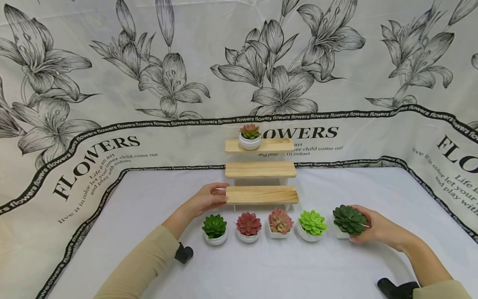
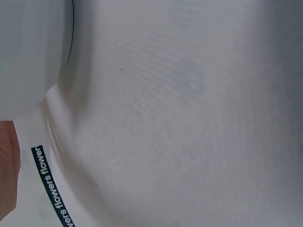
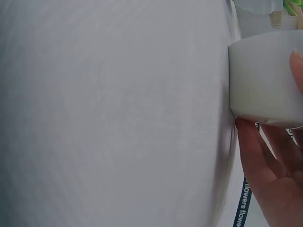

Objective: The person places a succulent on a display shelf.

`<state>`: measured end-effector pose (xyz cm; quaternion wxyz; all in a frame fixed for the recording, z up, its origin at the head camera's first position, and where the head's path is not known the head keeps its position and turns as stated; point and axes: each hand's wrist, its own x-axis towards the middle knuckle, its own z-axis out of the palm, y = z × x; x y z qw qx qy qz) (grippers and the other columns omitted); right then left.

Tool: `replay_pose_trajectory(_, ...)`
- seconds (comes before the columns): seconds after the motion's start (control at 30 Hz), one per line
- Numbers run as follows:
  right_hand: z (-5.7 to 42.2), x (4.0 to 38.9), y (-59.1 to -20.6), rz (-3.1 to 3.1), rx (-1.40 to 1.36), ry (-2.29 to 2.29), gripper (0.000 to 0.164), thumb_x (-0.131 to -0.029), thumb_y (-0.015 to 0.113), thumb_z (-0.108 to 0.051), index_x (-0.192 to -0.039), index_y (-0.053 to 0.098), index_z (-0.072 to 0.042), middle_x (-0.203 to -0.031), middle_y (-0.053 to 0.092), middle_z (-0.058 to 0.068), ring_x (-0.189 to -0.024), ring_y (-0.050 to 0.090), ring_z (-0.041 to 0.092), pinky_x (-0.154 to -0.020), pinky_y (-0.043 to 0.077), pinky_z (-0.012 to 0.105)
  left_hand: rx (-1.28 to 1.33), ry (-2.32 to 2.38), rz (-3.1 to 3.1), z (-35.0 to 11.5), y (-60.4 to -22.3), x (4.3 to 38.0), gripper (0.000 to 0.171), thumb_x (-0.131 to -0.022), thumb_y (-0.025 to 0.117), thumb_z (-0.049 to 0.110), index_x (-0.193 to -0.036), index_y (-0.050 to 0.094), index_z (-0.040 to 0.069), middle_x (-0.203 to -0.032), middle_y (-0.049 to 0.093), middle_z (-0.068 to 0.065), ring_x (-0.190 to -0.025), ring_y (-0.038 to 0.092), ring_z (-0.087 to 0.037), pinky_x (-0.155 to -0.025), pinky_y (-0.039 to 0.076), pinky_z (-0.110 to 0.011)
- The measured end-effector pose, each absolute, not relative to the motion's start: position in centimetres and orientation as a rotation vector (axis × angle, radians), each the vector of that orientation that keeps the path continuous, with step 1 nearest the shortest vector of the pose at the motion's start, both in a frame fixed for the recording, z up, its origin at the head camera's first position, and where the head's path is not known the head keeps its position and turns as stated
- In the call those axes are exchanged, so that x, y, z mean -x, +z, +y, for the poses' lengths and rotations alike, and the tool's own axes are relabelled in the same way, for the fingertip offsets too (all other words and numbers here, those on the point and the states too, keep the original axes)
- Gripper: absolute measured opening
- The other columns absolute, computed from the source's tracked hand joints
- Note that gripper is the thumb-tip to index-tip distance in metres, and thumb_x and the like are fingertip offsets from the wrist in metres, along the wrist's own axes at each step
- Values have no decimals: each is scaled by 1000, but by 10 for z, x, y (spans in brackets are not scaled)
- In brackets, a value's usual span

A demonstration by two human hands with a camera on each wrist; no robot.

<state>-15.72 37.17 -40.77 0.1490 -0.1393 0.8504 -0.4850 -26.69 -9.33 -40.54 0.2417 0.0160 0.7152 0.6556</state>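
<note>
A pale backdrop (image 1: 239, 29) printed with line-drawn lilies and the word "FLOWERS" is spread across the upper half of the frame. Below it, a worktop (image 1: 284, 265) is covered in white cloth. A beige sleeve (image 1: 138, 265) is seen at the lower left, and a second is partly cut off at the lower right corner. At the centre, a three-tiered wooden stand (image 1: 261, 195) is set up.

The left end of its lowest board is gripped by the left hand (image 1: 207, 199), left of centre. At right, the white pot of a dark green succulent (image 1: 349, 219) is grasped by the right hand (image 1: 379, 226); whether the pot is raised off the cloth cannot be told.

To its left, a row is formed in front of the stand by a lime green succulent (image 1: 313, 223), a pink succulent (image 1: 281, 221), a red succulent (image 1: 248, 224) and a mid-green succulent (image 1: 214, 226), all potted in white. On the top board, toward its left, a small reddish-green succulent (image 1: 250, 135) is placed in a round white pot.
</note>
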Motion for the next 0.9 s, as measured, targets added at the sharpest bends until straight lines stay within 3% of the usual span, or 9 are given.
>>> replay_pose_trajectory(0.13, 371, 157, -408, 2432, 384, -1411, 72, -74, 76, -5, -132, 35, 7, -119, 50, -10, -102, 47, -9, -81, 44, 17, -60, 1794, 1947, -94, -406, 267, 49, -88, 59, -4, -135, 46, 2, -119, 52, -19, -96, 57, -20, -87, 52, -32)
replay_pose_trajectory(0.27, 371, 157, -407, 2413, 358, -1426, 67, -75, 76, -4, -131, 39, 0, -118, 50, -8, -102, 48, -7, -80, 46, 19, -83, 1786, 1943, -94, -407, 267, 49, -89, 58, -4, -136, 43, 0, -123, 49, -21, -98, 56, -21, -89, 51, -33)
replay_pose_trajectory(0.37, 371, 157, -407, 2423, 345, -1408, 69, -75, 76, -5, -131, 37, 3, -121, 50, -2, -101, 48, -6, -81, 47, 22, -80, 1783, 1940, -94, -406, 267, 50, -89, 58, -3, -136, 43, 0, -124, 49, -21, -98, 56, -20, -90, 50, -33)
replay_pose_trajectory(0.47, 368, 157, -406, 2447, 313, -1381, 72, -74, 77, -6, -131, 34, 8, -124, 49, 10, -102, 47, -3, -86, 48, 36, -78, 1785, 1941, -94, -406, 267, 50, -88, 59, -3, -136, 44, 0, -124, 49, -21, -98, 56, -20, -90, 50, -33)
replay_pose_trajectory(0.5, 367, 157, -405, 2454, 301, -1374, 74, -74, 77, -6, -131, 34, 9, -126, 48, 15, -103, 47, 0, -88, 47, 43, -76, 1783, 1943, -94, -406, 267, 50, -88, 59, -3, -136, 44, 1, -124, 48, -21, -98, 56, -20, -90, 50, -33)
replay_pose_trajectory(0.63, 365, 157, -404, 2455, 265, -1380, 77, -73, 77, -5, -133, 31, 11, -130, 41, 30, -117, 46, 36, -90, 42, 59, -62, 1780, 1947, -94, -406, 267, 50, -88, 59, -3, -135, 45, 2, -125, 49, -21, -99, 56, -21, -89, 51, -33)
replay_pose_trajectory(0.73, 364, 158, -404, 2448, 241, -1395, 81, -74, 77, -5, -134, 27, 14, -131, 37, 36, -119, 34, 55, -89, 46, 50, -56, 1784, 1948, -94, -407, 267, 50, -88, 59, -3, -135, 45, 3, -124, 50, -20, -100, 56, -22, -89, 51, -32)
replay_pose_trajectory(0.9, 365, 159, -401, 2466, 204, -1379, 87, -74, 76, -5, -136, 19, 17, -132, 35, 38, -117, 40, 47, -84, 48, 34, -60, 1792, 1949, -94, -408, 268, 49, -88, 59, -3, -135, 46, 3, -123, 50, -20, -101, 56, -23, -89, 51, -33)
